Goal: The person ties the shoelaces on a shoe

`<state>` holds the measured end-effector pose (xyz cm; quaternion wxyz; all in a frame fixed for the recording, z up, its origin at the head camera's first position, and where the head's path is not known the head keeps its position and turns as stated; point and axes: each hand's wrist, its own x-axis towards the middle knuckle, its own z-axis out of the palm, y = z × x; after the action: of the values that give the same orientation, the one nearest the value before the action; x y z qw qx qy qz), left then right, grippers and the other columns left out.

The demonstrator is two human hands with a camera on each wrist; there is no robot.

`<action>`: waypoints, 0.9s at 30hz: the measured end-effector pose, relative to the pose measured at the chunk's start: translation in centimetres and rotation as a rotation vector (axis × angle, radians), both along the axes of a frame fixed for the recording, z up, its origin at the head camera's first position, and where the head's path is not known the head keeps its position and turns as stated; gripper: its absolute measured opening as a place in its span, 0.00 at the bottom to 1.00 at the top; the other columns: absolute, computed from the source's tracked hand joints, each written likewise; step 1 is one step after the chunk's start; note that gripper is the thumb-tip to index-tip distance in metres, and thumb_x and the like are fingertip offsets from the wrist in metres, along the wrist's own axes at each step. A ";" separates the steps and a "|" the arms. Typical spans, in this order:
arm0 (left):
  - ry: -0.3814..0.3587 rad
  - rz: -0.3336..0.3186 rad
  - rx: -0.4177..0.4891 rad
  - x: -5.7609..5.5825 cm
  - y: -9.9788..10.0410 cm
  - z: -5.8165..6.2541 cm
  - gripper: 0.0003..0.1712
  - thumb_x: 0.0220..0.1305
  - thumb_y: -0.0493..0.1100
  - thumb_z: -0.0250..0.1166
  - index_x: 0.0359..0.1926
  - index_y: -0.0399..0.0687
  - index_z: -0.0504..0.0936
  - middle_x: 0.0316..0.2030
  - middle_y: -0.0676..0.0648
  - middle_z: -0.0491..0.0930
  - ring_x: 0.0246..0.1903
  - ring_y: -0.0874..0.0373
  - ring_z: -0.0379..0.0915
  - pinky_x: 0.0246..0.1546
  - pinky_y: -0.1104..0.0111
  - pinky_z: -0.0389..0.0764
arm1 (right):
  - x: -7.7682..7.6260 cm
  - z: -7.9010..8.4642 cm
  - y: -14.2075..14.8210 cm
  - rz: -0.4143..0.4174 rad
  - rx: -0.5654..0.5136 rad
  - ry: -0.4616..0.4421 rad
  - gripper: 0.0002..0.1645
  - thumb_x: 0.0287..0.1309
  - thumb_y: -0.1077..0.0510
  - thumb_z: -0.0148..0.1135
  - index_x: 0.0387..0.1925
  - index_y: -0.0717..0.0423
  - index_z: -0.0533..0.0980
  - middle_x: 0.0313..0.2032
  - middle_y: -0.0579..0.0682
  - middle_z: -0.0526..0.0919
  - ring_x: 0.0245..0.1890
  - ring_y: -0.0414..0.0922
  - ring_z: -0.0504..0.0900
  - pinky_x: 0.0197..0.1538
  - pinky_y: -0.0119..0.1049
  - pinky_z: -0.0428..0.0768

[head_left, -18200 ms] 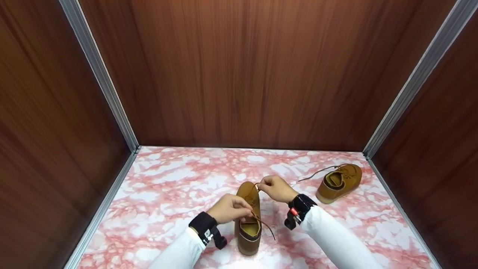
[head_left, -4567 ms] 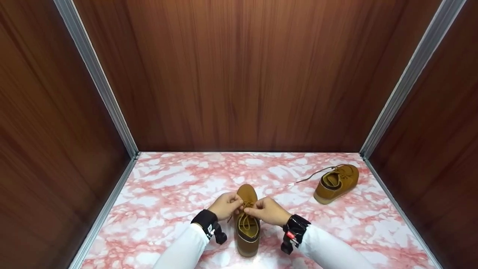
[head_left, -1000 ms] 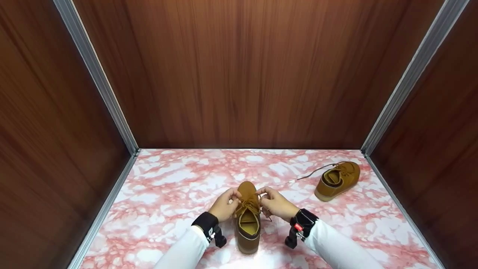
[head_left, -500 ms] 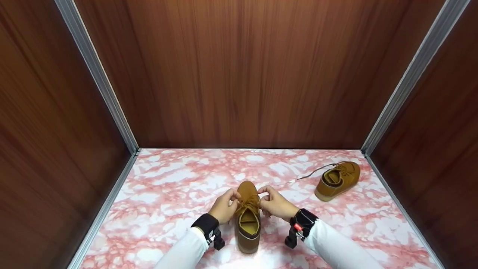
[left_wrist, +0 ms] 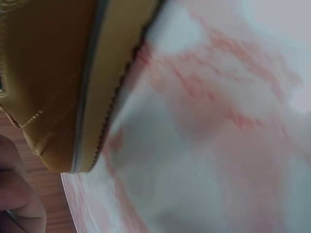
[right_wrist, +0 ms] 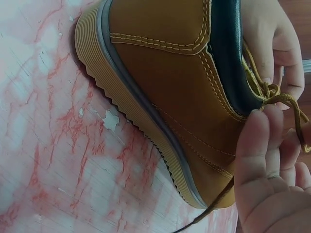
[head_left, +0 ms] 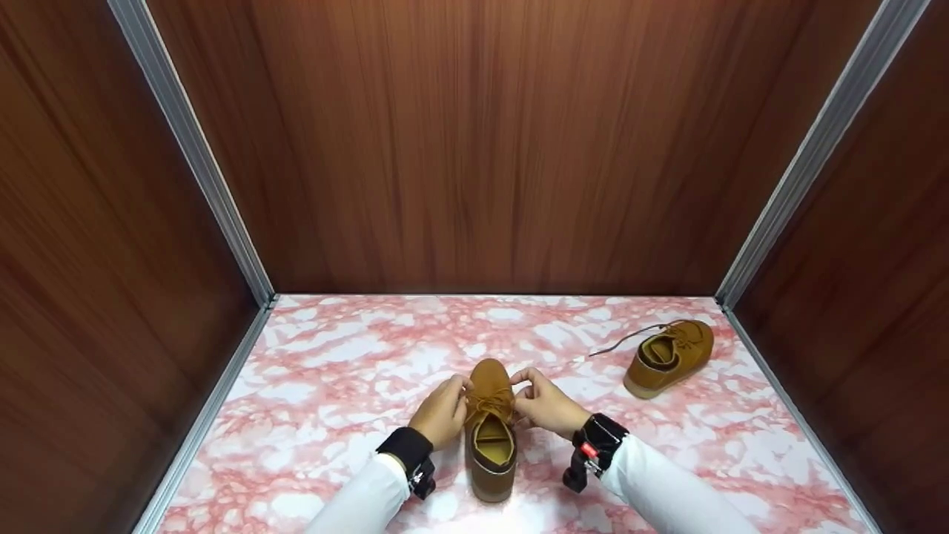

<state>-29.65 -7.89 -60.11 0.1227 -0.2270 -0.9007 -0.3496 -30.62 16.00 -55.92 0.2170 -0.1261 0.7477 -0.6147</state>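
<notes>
A tan lace-up shoe (head_left: pixel 491 486) stands upright, toe pointing away from me, with its shoelace (head_left: pixel 491 403) knotted over the tongue. On its right side my right hand (head_left: pixel 547 404) pinches a loop of that lace between thumb and forefinger; the other fingers lie along the shoe's collar in the right wrist view. A loose lace end (right_wrist: pixel 214 204) hangs down beside the sole there. My left hand (head_left: pixel 440 415) is at the shoe's left side, curled fingers pinching the lace by the knot, partly hidden behind the collar. Only its knuckles (left_wrist: pixel 19 194) show in the left wrist view.
The matching tan shoe (head_left: pixel 671 360) stands at the back right, one lace end (head_left: pixel 626 340) trailing left over the surface. Red-and-white marbled tabletop (head_left: pixel 334 356) lies underneath. Brown wood-grain panels (head_left: pixel 474 148) with grey metal corner strips enclose the back and both sides.
My left hand has turned and shifted slightly left along the shoe's side over the last half second. The right hand stays almost still. Earlier, separate lace ends were held; now a bow sits there.
</notes>
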 end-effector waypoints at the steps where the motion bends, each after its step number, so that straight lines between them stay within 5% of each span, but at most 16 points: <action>1: 0.001 0.001 0.000 0.0 -0.1 -0.1 0.12 0.70 0.28 0.58 0.53 0.38 0.75 0.44 0.39 0.83 0.42 0.50 0.80 0.45 0.59 0.83 | 0.0 0.0 0.0 -0.003 -0.012 0.001 0.28 0.62 0.70 0.51 0.63 0.68 0.58 0.32 0.51 0.78 0.29 0.42 0.86 0.40 0.44 0.91; 9: -0.032 0.011 0.052 -0.2 -0.4 0.0 0.12 0.69 0.29 0.59 0.52 0.40 0.77 0.40 0.40 0.84 0.36 0.56 0.78 0.39 0.67 0.80 | -0.4 -0.1 0.1 -0.041 0.046 0.080 0.21 0.61 0.71 0.54 0.56 0.69 0.65 0.32 0.54 0.82 0.29 0.44 0.87 0.40 0.45 0.91; 15: -0.135 0.004 0.114 -0.1 -0.8 0.7 0.11 0.70 0.31 0.58 0.52 0.39 0.79 0.35 0.45 0.83 0.26 0.68 0.74 0.29 0.73 0.79 | -0.6 -0.2 0.1 -0.057 0.115 0.156 0.12 0.62 0.69 0.55 0.47 0.71 0.74 0.29 0.53 0.81 0.28 0.45 0.85 0.33 0.37 0.87; 27: -0.167 0.008 0.160 -0.3 -1.6 1.0 0.07 0.69 0.32 0.62 0.44 0.38 0.85 0.36 0.40 0.88 0.32 0.66 0.75 0.38 0.74 0.78 | -0.7 -0.2 0.9 -0.111 0.155 0.284 0.12 0.71 0.63 0.62 0.40 0.73 0.79 0.24 0.43 0.79 0.25 0.42 0.79 0.31 0.34 0.84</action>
<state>-29.98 -9.51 -59.15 0.0663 -0.1829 -0.8779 -0.4374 -31.27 16.93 -56.08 0.0841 -0.1531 0.8218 -0.5423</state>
